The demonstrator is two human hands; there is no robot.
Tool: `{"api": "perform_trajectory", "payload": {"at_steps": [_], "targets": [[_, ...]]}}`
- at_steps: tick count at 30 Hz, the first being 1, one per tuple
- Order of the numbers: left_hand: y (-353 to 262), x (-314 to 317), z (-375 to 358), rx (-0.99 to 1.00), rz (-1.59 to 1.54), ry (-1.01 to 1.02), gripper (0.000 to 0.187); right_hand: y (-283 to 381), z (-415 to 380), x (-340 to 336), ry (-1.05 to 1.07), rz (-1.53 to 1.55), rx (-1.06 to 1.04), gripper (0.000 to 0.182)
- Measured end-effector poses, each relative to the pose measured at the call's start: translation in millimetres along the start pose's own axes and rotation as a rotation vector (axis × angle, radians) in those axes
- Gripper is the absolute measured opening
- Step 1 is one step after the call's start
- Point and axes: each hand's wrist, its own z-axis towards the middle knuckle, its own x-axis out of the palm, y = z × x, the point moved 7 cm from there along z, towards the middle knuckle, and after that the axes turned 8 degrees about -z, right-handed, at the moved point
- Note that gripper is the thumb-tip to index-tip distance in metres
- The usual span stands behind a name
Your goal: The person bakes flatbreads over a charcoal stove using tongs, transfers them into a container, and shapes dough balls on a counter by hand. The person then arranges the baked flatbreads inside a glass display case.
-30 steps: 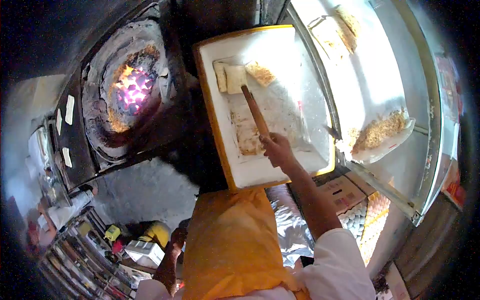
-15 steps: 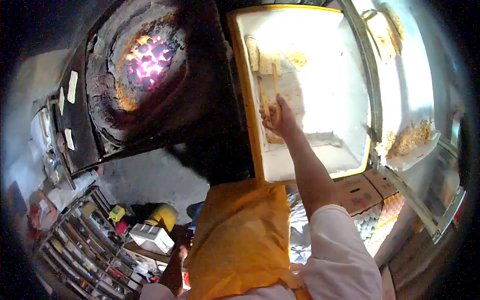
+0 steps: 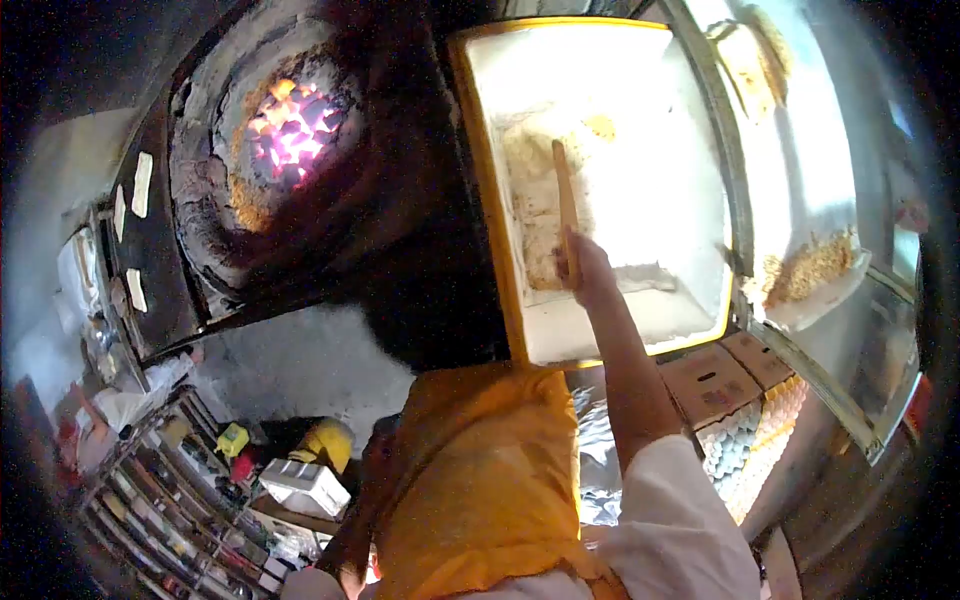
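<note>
My right hand [image 3: 588,268] is closed around wooden tongs [image 3: 567,195] and reaches into a white-walled bin with a yellow rim [image 3: 508,290]. The arms of the tongs overlap in this view, and their tips are over pale, flat pieces that look like bread [image 3: 535,150] along the left side of the bin. Glare washes out much of the interior. My left hand [image 3: 378,455] hangs low beside my orange apron [image 3: 480,470], in dark shadow. Its fingers cannot be made out.
Left of the bin is a round oven opening [image 3: 215,200] with glowing coals [image 3: 295,130]. Pale strips [image 3: 143,185] lie on its dark ledge. Crumbly tan food [image 3: 815,270] sits on the right counter. Below are cardboard boxes [image 3: 710,385], egg trays [image 3: 735,450] and a slatted rack [image 3: 160,500].
My right hand has moved slightly right and down inside the bin. The tongs' arms, spread apart before, now line up as one. My left hand has shifted up beside the apron into shadow.
</note>
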Motion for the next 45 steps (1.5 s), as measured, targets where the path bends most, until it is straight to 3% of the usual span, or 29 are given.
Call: {"api": "perform_trajectory", "payload": {"at_steps": [1,3,5,7,9,11,14,16,18,21,22,23,25,26,27,29,31,33,37,43,45], "targets": [[-54,2,14,0.343,0.177,-0.051,0.032,6,-30,-11,0.014,-0.119,-0.038,0.031],[-173,9,46,-0.084,-0.51,0.185,0.042,2,-66,-39,0.1,-0.135,-0.127,0.034],[-260,32,89,0.103,-0.915,0.249,0.056,2,-107,-61,0.132,-0.1,-0.152,0.038],[-317,59,133,-0.091,-1.153,0.304,0.072,18,-163,-73,0.208,-0.114,-0.213,0.046],[-369,79,170,-0.048,-1.255,0.268,0.059,33,-211,-88,0.216,-0.15,-0.208,0.047],[-409,87,195,-0.096,-1.496,0.308,0.06,24,-235,-108,0.221,-0.183,-0.189,0.05],[-497,59,167,0.659,-1.101,0.307,0.064,22,-248,-131,-0.004,-0.649,-0.456,0.059],[-511,73,170,0.618,-1.18,0.425,0.062,42,-262,-117,-0.058,-0.695,-0.397,0.061],[-513,114,184,0.028,-1.823,0.723,0.058,77,-282,-103,-0.117,-0.804,-0.366,0.064],[-532,121,187,0.066,-1.848,0.768,0.055,80,-287,-107,-0.113,-0.789,-0.402,0.065],[-537,120,188,0.068,-1.846,0.769,0.055,98,-297,-102,-0.117,-0.851,-0.575,0.062],[-542,116,191,0.131,-1.799,0.739,0.055,97,-288,-110,-0.117,-0.85,-0.58,0.062],[-554,105,200,0.258,-1.704,0.674,0.055,112,-275,-147,-0.351,-0.395,-0.739,0.054],[-558,109,215,0.13,-1.773,0.713,0.055,126,-273,-157,-0.47,-0.589,-0.703,0.053],[-559,106,228,0.128,-1.766,0.712,0.055,155,-268,-159,-0.59,-0.779,-0.658,0.052],[-560,108,243,0.074,-1.669,0.76,0.055,210,-255,-154,-0.948,-1.283,-0.914,0.056],[-565,109,249,0.058,-1.619,0.722,0.053,261,-231,-146,-1.037,-1.582,-0.745,0.063],[-564,117,264,0.09,-1.597,0.727,0.052,286,-190,-161,-1.127,-1.823,-0.744,0.067],[-594,119,259,0.097,-1.578,0.757,0.05,316,-172,-159,-1.001,-1.698,-0.736,0.061],[-643,130,264,0.145,-1.495,0.883,0.049,322,-147,-176,-1.02,-1.848,-0.596,0.064],[-648,136,272,0.132,-1.484,0.878,0.049,327,-159,-168,-1.229,-1.949,-0.828,0.066]]}}
